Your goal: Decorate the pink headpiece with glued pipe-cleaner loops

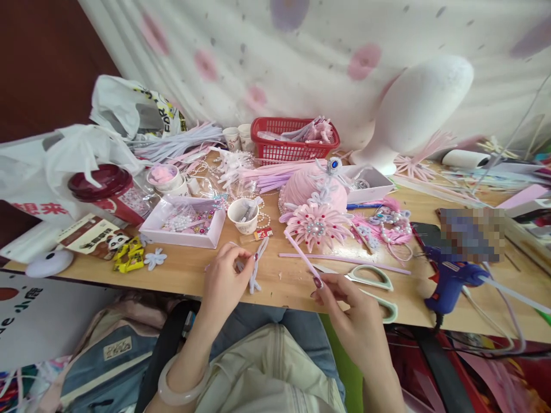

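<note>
My left hand [226, 278] pinches a bent pale-lavender pipe cleaner [255, 274] between thumb and fingers, just above the table's front edge. In my right hand [350, 304], a straight lilac pipe cleaner [302, 254] is gripped near its lower end and slants up to the left. Another lilac pipe cleaner [374, 265] lies flat beyond that hand. Scissors with pale green handles [373, 276] rest open beside and partly under my right hand. Behind both hands stands a pink dome [318, 186] with a large beaded pink flower [317, 228] at its front.
A blue glue gun [450, 287] and its cord lie at the right. Bead box [183, 238], paper cup [243, 217] and lidded drink cup [107, 192] stand left. At the back are a red basket [288, 150] and a white foam head [424, 100].
</note>
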`<move>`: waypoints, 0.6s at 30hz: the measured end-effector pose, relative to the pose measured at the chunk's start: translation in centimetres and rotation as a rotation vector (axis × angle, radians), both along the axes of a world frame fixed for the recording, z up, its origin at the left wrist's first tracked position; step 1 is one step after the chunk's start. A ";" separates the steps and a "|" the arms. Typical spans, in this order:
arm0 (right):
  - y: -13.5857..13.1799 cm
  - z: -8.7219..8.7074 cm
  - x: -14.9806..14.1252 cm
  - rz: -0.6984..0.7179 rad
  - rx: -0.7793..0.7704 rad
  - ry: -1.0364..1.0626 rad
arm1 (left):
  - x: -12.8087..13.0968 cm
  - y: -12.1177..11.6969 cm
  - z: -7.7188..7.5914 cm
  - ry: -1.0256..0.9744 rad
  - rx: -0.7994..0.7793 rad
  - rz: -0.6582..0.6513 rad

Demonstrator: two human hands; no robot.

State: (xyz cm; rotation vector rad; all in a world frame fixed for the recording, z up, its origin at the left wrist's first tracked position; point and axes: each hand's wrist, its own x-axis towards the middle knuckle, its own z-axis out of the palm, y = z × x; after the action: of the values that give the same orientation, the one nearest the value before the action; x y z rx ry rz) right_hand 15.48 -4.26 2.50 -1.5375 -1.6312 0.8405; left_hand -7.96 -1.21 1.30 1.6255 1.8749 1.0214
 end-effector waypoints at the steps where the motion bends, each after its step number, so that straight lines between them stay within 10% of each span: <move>1: 0.0 0.1 -0.2 -0.002 -0.005 0.027 | 0.0 0.1 0.0 -0.060 0.007 0.025; 8: -0.5 -0.1 -2.5 0.014 0.085 0.219 | 1.7 0.5 1.2 -0.731 0.003 0.008; 18: -1.0 -1.2 -3.3 0.091 0.126 0.232 | 3.8 -0.1 2.0 -0.730 0.045 -0.106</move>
State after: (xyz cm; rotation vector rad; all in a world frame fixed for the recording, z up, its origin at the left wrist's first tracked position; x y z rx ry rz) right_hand 12.19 -5.21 1.29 -1.2385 -1.5612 0.9102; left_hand -4.20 -1.28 3.35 1.1271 1.2666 1.3768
